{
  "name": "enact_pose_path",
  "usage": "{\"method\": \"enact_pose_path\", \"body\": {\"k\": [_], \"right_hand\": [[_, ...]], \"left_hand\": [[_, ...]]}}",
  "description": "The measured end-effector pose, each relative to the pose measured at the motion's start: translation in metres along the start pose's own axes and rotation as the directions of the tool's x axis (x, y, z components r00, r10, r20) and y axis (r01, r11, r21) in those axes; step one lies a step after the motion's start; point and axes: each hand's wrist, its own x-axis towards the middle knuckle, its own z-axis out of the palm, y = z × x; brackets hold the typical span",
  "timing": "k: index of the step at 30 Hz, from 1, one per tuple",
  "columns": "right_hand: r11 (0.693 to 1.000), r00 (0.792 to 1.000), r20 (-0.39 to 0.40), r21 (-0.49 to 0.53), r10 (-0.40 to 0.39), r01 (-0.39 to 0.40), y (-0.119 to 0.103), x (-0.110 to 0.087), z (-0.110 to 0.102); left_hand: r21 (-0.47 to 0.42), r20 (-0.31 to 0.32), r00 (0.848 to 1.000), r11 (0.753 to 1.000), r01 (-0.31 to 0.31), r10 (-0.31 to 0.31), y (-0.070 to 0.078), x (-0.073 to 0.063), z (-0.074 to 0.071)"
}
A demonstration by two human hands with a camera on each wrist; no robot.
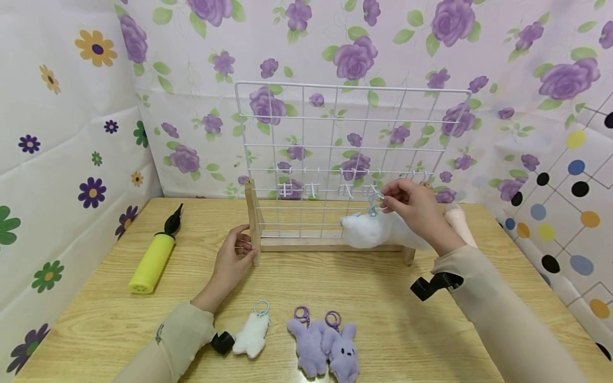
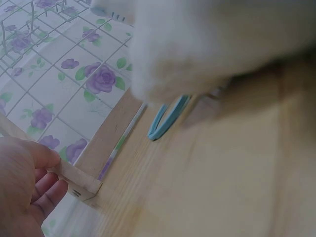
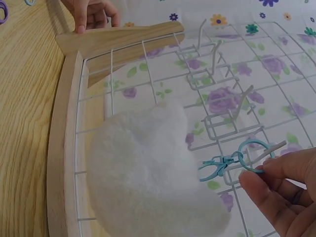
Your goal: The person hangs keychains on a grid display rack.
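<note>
Lilac charm [image 1: 344, 354] nearest my head camera; white plush [image 1: 365, 232] up at the wire grid [image 1: 334, 118], lower right.
Right hand [image 1: 409, 206] pinches the pale-blue ring [image 3: 242, 146] between thumb and fingers; plush dangles off it by a blue clasp [image 3: 226, 160]. Ring overlaps a hook [image 3: 276, 146]; threaded or not, I cannot tell from my views. Left hand [image 1: 234, 255] grips the left upright [image 1: 253, 213] of the wooden stand [image 1: 311, 245]. Handling, my guess: plush light, soft, squashable, hard to harm, apt to swing; a body hold would aim poorly. Ring looks thin, smooth, perhaps slippery, yet stiff enough to steer. Best hold, I judge: ring's outer rim, fingertips clear of its opening, clasp left free.
</note>
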Motion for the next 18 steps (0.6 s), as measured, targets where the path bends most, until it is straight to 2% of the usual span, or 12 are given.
{"method": "enact_pose_path", "body": {"k": [8, 13, 18], "right_hand": [[1.0, 1.0, -0.002, -0.015, -0.006, 0.006, -0.001, 0.0, -0.001], [0.999, 1.0, -0.027, -0.045, -0.013, 0.012, -0.006, -0.005, -0.005], [0.998, 0.997, -0.057, -0.034, -0.049, 0.047, -0.011, -0.012, -0.011]], "left_hand": [[0.013, 0.0, 1.0, 1.0, -0.007, 0.007, 0.001, -0.001, 0.0], [0.001, -0.007, 1.0, 1.0, -0.01, 0.01, 0.002, -0.001, 0.0], [-0.009, -0.005, 1.0, 1.0, 0.003, -0.003, 0.002, 0.0, 0.0]]}}
